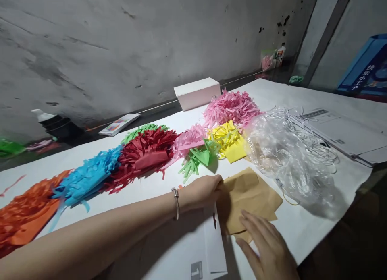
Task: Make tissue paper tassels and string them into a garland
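The left hand [202, 190], a silver bangle [175, 203] on its wrist, lay on the white-covered bench [302, 227] with its grip closed on the near-left edge of a stack of square tan paper sheets [250, 193]; the fingertips were hidden under the paper, so how firmly they pinched could not be told. The right hand [267, 247] rested just below, fingers apart and flat, its grip open, fingertips touching the stack's lower edge. Just beyond the left grip lay green fringed paper [198, 157], with yellow fringed paper [230, 142] and pink fringed paper [231, 106] farther off. A crumpled clear plastic bag [287, 159] sat right of the stack
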{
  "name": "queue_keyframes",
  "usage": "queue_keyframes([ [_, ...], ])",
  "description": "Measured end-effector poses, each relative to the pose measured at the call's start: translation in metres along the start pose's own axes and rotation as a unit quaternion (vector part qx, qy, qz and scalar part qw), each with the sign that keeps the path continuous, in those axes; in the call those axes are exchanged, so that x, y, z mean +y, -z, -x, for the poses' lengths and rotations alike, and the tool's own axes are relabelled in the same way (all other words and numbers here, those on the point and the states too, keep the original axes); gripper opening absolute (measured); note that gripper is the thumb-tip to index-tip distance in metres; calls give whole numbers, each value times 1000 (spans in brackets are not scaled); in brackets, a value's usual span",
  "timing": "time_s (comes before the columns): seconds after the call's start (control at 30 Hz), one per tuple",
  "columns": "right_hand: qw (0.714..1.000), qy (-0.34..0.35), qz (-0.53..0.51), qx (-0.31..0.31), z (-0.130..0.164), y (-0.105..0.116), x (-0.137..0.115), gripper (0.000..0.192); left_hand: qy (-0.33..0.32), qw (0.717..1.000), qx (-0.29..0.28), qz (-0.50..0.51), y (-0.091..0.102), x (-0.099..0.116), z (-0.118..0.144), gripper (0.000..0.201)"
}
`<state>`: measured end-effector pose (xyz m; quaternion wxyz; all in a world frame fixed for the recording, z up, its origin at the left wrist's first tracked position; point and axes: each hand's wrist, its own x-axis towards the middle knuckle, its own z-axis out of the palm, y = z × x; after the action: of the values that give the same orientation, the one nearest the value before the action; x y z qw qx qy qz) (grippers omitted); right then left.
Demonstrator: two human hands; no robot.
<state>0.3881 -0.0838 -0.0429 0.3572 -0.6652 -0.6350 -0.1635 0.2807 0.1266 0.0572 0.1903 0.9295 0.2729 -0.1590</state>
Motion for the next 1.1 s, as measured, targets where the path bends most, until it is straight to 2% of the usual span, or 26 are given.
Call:
queue_keyframes([
  [0.07, 998, -49, -2, 45, -9, 7, 12, 35, -13, 1000, -6, 1, 6, -4, 5, 10],
  [0.13, 991, -118, -4, 66, -22, 13, 27, 51, -38, 999, -4, 3, 9, -3, 15, 9],
  [0.2, 981, -182, -68, 29, -38, 15, 40, 63, -73, 997, 10, 17, 12, 1, 30, 11],
  [0.23, 969, -218, -119, 1, -46, 15, 44, 62, -87, 995, 19, 37, 14, 3, 37, 15],
  [0.33, 898, -336, -283, -35, -67, 15, 48, 48, -64, 987, 40, 145, 21, 1, 51, 32],
  [0.4, 842, -390, -373, -6, -76, 15, 46, 48, -26, 975, 35, 218, 25, -8, 55, 41],
  [0.5, 779, -429, -457, 11, -78, 14, 40, 58, -10, 958, 28, 287, 28, -24, 56, 34],
  [0.57, 758, -449, -474, 4, -74, 12, 37, 63, -16, 952, 40, 303, 27, -27, 58, 31],
  [0.73, 747, -469, -471, -1, -60, 7, 34, 60, -38, 941, 51, 331, 27, -15, 64, 36],
  [0.9, 739, -466, -481, -77, -58, 12, 34, 51, -33, 944, 56, 322, 24, -10, 60, 32],
  [1.1, 774, -441, -453, -40, -56, 11, 36, 40, -36, 954, 58, 291, 18, -10, 60, 23],
])
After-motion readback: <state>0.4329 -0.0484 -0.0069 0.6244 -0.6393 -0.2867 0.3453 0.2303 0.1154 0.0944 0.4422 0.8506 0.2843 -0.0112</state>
